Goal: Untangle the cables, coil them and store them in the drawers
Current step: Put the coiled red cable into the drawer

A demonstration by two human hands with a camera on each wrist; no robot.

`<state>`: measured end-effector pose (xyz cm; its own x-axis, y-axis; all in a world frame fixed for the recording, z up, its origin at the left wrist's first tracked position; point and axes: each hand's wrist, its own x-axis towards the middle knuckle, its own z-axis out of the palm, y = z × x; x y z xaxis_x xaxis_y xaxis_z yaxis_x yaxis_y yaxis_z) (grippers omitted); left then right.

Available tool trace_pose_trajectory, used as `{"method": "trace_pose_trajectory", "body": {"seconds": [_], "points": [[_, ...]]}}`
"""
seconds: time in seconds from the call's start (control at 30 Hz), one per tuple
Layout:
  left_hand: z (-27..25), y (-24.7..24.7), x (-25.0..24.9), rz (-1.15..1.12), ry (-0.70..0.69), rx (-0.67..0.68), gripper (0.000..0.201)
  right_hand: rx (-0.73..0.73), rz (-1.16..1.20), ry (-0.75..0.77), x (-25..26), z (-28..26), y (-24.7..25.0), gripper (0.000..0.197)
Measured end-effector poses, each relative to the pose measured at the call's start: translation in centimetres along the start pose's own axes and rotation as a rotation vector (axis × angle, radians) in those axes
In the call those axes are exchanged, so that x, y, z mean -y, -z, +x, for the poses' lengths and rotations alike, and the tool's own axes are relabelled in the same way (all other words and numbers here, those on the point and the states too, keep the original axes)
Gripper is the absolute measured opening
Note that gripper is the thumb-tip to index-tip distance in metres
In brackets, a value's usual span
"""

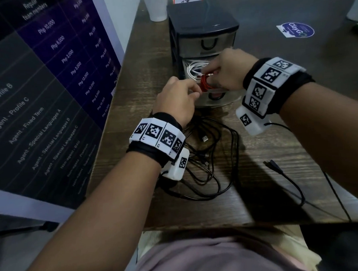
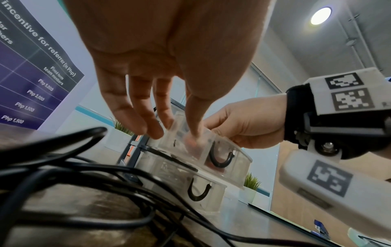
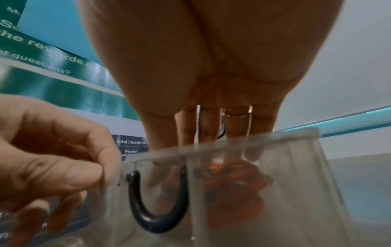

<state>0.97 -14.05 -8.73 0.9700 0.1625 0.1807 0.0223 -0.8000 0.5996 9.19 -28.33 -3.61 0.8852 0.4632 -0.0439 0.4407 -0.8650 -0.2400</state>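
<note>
Red cable coil (image 1: 206, 81) goes into the open middle drawer (image 1: 218, 101), beside the white cables (image 1: 193, 68) already stored.
Your right hand (image 1: 228, 69) pinches the coil; keep your left hand (image 1: 177, 100), fingers curled on the drawer's front rim, steadying it, and seat the loops flat before you let go.

red cable (image 1: 204, 84) mostly hidden (by fingers (image 1: 208, 67))

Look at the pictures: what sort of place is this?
Probably an office: a staff incentive poster listing agent pay grades, a wooden desk with a small drawer unit, and a potted plant.
</note>
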Motion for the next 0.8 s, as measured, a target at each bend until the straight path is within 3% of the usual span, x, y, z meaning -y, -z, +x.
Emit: {"method": "trace_pose_trajectory", "body": {"seconds": [0.17, 0.3, 0.43, 0.5, 0.57, 0.8], "points": [[-0.1, 0.0, -0.3, -0.008, 0.014, 0.002, 0.009, 0.010, -0.027, 0.058, -0.2, -0.1, 0.2, 0.048], [-0.2, -0.1, -0.3, -0.016, 0.018, -0.002, 0.009, 0.000, 0.026, 0.044, -0.2, 0.3, 0.1, 0.035], [-0.2, -0.1, -0.3, -0.017, 0.022, -0.003, 0.009, -0.130, 0.151, -0.024, -0.7, 0.6, 0.4, 0.026], [-0.2, -0.1, -0.3, -0.011, 0.019, -0.003, 0.009, -0.103, 0.122, -0.022, -0.9, 0.7, 0.2, 0.020], [-0.2, -0.2, -0.4, -0.001, 0.015, -0.001, 0.009, -0.092, 0.109, -0.029, -1.1, 0.6, 0.0, 0.019], [-0.1, 0.1, -0.3, -0.023, 0.019, -0.004, 0.006, -0.284, 0.277, -0.031, -0.8, 0.6, 1.0, 0.021]]}}
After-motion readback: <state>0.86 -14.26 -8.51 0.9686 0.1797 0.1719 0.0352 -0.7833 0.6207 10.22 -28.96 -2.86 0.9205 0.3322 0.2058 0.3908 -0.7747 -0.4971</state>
